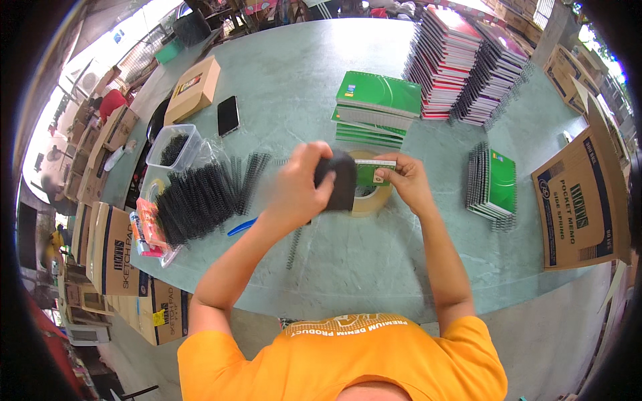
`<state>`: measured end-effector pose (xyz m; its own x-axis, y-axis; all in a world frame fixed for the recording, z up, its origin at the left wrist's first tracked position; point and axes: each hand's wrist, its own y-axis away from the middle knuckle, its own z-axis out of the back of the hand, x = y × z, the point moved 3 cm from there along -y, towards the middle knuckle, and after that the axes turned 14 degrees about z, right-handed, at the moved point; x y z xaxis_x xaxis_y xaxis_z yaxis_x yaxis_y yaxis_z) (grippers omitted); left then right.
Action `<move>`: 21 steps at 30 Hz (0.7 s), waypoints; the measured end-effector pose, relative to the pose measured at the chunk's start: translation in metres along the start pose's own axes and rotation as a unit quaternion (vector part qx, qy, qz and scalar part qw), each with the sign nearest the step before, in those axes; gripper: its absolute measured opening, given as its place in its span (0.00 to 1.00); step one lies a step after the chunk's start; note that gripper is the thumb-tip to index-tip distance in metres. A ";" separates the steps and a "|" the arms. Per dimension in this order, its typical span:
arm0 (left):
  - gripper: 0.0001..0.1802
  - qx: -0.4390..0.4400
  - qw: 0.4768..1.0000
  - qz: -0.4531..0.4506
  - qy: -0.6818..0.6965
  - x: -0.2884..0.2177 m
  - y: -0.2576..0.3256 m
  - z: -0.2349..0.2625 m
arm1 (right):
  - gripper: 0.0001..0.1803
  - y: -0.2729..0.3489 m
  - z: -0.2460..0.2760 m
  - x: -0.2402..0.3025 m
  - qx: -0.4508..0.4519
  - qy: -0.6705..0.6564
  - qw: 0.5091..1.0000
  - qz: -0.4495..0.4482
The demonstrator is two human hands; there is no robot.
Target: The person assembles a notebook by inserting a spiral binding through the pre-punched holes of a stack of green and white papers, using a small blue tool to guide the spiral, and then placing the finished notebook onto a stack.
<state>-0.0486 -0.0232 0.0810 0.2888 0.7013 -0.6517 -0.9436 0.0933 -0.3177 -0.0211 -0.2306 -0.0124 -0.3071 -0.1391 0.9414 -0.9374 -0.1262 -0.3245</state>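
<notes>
My left hand (pixel 304 184), smeared by motion, has its fingers curled at the edge of a dark rounded piece (pixel 344 180) whose kind I cannot make out. My right hand (pixel 406 179) pinches a small green notebook (pixel 366 175) with a pale upper edge. The notebook's left part is hidden behind the dark piece. Beneath both lies a wide roll of tape (pixel 373 202). Left of my left hand rests a heap of black spiral binding coils (pixel 200 197), and a single coil (pixel 294 248) lies below my left wrist. A blue pen-like thing (pixel 241 227) is beside my left forearm.
Green notebooks are stacked ahead (pixel 378 93) and at right (pixel 500 180). Tall notebook stacks (pixel 445 63) stand far right. An open carton (pixel 582 200) borders the table (pixel 281 67). A phone (pixel 228 115), cardboard tray (pixel 194 90) and plastic tub (pixel 194 142) lie left.
</notes>
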 end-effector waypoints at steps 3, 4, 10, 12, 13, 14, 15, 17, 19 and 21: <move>0.17 -0.098 0.995 0.001 0.024 -0.007 -0.011 0.006 | 0.14 0.002 -0.003 -0.001 0.003 0.002 1.000 -0.005; 0.17 0.005 0.998 0.002 -0.061 0.004 -0.005 -0.014 | 0.14 0.003 -0.004 -0.002 0.001 0.000 1.000 -0.005; 0.16 -0.026 0.999 -0.020 0.019 -0.013 -0.010 -0.004 | 0.13 0.009 -0.001 0.003 0.020 0.051 0.998 -0.016; 0.17 0.019 0.997 -0.060 -0.050 -0.003 -0.007 -0.018 | 0.14 0.007 -0.001 -0.006 0.024 0.032 0.999 -0.008; 0.17 0.110 0.989 -0.069 -0.074 0.002 0.002 -0.032 | 0.14 0.007 0.001 -0.010 0.025 0.025 0.999 -0.004; 0.16 0.084 0.993 -0.067 -0.045 -0.002 -0.002 -0.029 | 0.14 0.007 0.001 -0.009 0.039 0.039 0.998 -0.004; 0.16 0.059 0.996 -0.064 -0.017 -0.007 -0.004 -0.023 | 0.14 0.008 0.000 -0.005 0.054 0.054 0.997 -0.003; 0.16 -0.058 0.994 0.025 0.088 -0.020 -0.014 -0.006 | 0.14 0.010 -0.001 -0.004 0.075 0.079 0.994 -0.016; 0.16 0.019 0.999 -0.034 -0.015 -0.009 -0.008 -0.027 | 0.15 0.012 -0.002 -0.007 0.089 0.102 0.990 -0.043; 0.16 0.125 0.985 -0.097 -0.073 -0.009 0.001 -0.041 | 0.14 0.011 -0.003 -0.007 0.076 0.092 0.993 0.022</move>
<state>-0.0456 -0.0580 0.0583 0.4581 0.7457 -0.4837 -0.8888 0.3935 -0.2351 -0.0296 -0.2276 -0.0223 -0.3854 0.0313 0.9222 -0.8910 -0.2726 -0.3631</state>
